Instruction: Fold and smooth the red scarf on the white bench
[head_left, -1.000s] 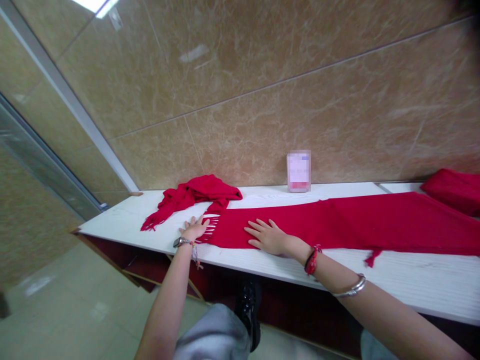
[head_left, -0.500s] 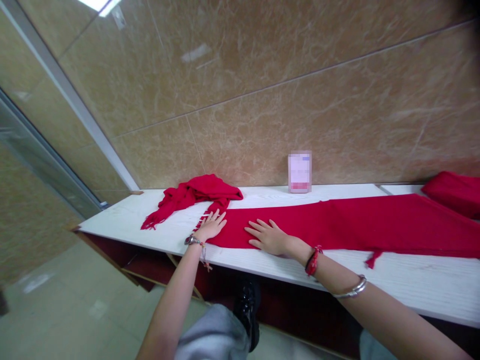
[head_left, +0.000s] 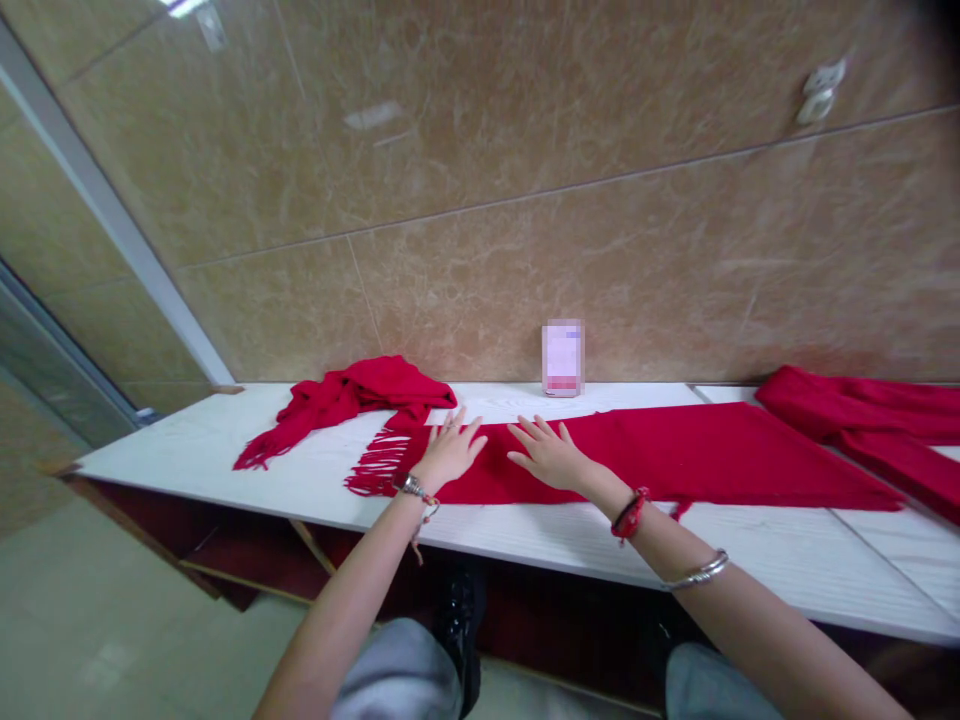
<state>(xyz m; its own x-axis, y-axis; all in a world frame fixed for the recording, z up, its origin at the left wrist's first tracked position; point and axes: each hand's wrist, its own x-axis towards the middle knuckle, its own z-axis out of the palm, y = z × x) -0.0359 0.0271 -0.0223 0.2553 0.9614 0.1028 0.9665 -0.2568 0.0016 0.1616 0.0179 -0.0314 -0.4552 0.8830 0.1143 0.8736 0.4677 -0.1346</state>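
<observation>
A long red scarf [head_left: 667, 455] lies folded lengthwise along the white tabletop [head_left: 300, 490], its fringe spread at the left end. My left hand [head_left: 450, 450] rests on the scarf just right of the fringe, fingers spread. Flat on the scarf a little further right is my right hand [head_left: 551, 455], its fingers also apart. Neither hand grips the cloth. Beyond the fringe, a second red scarf [head_left: 360, 385] lies crumpled. At the right, more red cloth [head_left: 847, 400] lies in loose folds.
A phone-like upright object [head_left: 563, 358], its face blurred, leans near the tan tiled wall [head_left: 465, 280]. A small white cat-shaped figure [head_left: 821, 92] is on the wall. Under the tabletop are dark red shelves [head_left: 255, 560].
My left hand has moved right, off the fringe and nearer my right hand. The view has shifted rightward, showing more of the folded scarf's right end and the cat figure.
</observation>
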